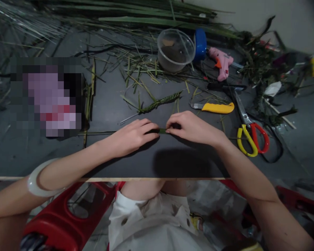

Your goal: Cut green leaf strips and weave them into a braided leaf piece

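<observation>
A narrow green leaf strip (pixel 162 131) runs sideways near the front of the dark table, with a thin end reaching out to the left. My right hand (pixel 192 127) pinches it between thumb and fingertips. Close by on the left, my left hand (pixel 136 137) has its fingers closed over the same strip, hiding part of it. Just beyond the hands lies a braided green leaf piece (pixel 162 101), with a thin metal needle-like tool (pixel 129 118) beside its left end.
Behind the hands are a clear plastic tub (pixel 176 52), a blue lid (pixel 200 45) and a pink glue gun (pixel 222 62). To the right lie a yellow-handled knife (pixel 217 107) and red-and-yellow scissors (pixel 247 122). Long leaves (pixel 157 21) and scraps cover the back. A pixelated patch hides something at left.
</observation>
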The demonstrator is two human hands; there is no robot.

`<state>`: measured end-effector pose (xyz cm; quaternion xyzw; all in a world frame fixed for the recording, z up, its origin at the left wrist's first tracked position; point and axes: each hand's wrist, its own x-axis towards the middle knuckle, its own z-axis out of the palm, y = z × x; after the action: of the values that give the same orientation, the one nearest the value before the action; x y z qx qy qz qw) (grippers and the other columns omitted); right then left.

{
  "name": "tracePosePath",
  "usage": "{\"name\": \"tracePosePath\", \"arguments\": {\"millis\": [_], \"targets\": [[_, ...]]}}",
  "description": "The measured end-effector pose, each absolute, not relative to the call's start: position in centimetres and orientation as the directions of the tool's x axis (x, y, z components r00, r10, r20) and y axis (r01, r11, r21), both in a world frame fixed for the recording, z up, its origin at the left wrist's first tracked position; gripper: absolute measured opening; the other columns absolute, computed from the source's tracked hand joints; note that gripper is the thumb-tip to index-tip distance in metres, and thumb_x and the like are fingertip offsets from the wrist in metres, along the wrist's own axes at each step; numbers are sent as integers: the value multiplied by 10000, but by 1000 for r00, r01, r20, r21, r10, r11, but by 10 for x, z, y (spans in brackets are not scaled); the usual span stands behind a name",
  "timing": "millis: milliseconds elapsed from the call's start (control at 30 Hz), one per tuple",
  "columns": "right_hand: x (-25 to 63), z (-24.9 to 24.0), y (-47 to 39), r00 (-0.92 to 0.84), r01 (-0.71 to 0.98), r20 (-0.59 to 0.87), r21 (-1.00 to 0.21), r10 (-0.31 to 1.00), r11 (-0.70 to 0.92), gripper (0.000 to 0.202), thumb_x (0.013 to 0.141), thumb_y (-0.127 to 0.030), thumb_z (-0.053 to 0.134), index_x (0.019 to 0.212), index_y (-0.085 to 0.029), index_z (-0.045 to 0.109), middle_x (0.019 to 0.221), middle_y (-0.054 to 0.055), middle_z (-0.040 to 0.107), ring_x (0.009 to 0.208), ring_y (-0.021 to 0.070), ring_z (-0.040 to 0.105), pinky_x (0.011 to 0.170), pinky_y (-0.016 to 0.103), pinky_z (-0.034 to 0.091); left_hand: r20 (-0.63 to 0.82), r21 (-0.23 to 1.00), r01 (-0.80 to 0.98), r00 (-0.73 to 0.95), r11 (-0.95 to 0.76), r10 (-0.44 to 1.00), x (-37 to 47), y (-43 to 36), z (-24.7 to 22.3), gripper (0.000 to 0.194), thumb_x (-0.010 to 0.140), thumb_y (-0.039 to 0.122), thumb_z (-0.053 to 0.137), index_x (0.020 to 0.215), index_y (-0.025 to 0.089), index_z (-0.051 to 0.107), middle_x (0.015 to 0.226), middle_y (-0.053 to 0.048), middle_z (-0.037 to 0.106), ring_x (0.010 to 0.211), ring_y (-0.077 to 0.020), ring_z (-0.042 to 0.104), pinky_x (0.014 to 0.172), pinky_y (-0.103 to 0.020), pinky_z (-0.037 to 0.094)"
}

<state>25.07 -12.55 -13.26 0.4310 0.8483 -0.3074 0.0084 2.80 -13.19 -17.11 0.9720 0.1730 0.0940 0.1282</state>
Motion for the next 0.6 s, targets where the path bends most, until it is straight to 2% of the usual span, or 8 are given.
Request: {"name": "tracePosePath", "arguments": {"millis": [67, 167, 233, 300, 333, 433, 500, 600], "targets": [[250, -128, -123, -618, 743, -305, -528, 725, 412, 152, 813, -170, 527, 796, -134, 674, 781, 69, 675, 721, 154, 597, 673, 248, 395, 206, 256, 329, 900, -909, 384, 26, -132, -170, 340, 873, 89, 349, 1096, 156, 597, 1158, -120, 591, 1036, -228, 507, 829, -361, 442], [245, -121, -121, -579, 732, -299, -602, 759, 321, 138, 806, -207, 539, 780, -134, 654, 687, 28, 640, 620, 117, 547, 600, 229, 369, 388, 257, 410, 785, -875, 482, 24, -134, -165, 280, 885, 148, 398, 1042, 206, 623, 1009, -83, 652, 968, -202, 551, 791, -343, 428], [239, -119, -118, -531, 689, -268, -688, 804, 226, 137, 797, -242, 555, 765, -135, 634, 631, 0, 603, 566, 97, 508, 565, 220, 359, 498, 336, 430, 674, -838, 545, 24, -136, -161, 180, 858, 214, 485, 936, 215, 647, 836, -46, 666, 805, -160, 584, 706, -292, 430], [230, -120, -116, -494, 599, -253, -792, 832, 115, 165, 787, -296, 576, 760, -137, 610, 616, -11, 581, 546, 90, 496, 547, 217, 366, 515, 487, 407, 581, -773, 631, 27, -137, -155, 119, 816, 266, 552, 808, 189, 643, 673, -11, 629, 619, -112, 553, 604, -238, 414], [226, -120, -114, -486, 540, -255, -840, 836, 57, 190, 779, -328, 590, 761, -139, 599, 620, -12, 577, 543, 90, 499, 543, 218, 376, 479, 581, 395, 541, -711, 692, 28, -137, -153, 142, 803, 285, 563, 748, 172, 628, 606, 4, 597, 552, -94, 521, 562, -217, 397], [211, -123, -112, -494, 376, -275, -923, 825, -82, 270, 744, -410, 630, 754, -147, 571, 641, -12, 574, 564, 97, 523, 544, 220, 407, 184, 831, 395, 470, -392, 863, 31, -132, -147, 322, 820, 367, 528, 592, 141, 553, 494, 25, 514, 458, -66, 435, 464, -183, 330], [205, -125, -111, -506, 315, -270, -942, 819, -116, 295, 727, -428, 648, 742, -146, 563, 661, -9, 573, 591, 102, 538, 566, 224, 425, 40, 894, 386, 442, -230, 896, 32, -127, -146, 423, 827, 431, 512, 526, 134, 494, 455, 33, 460, 433, -56, 381, 426, -175, 284], [202, -127, -110, -509, 282, -258, -951, 821, -124, 297, 726, -421, 655, 739, -138, 569, 676, -7, 572, 612, 101, 539, 592, 229, 434, -57, 921, 372, 425, -117, 903, 31, -121, -149, 478, 803, 500, 534, 507, 132, 456, 450, 38, 425, 427, -49, 358, 407, -166, 263]]}}
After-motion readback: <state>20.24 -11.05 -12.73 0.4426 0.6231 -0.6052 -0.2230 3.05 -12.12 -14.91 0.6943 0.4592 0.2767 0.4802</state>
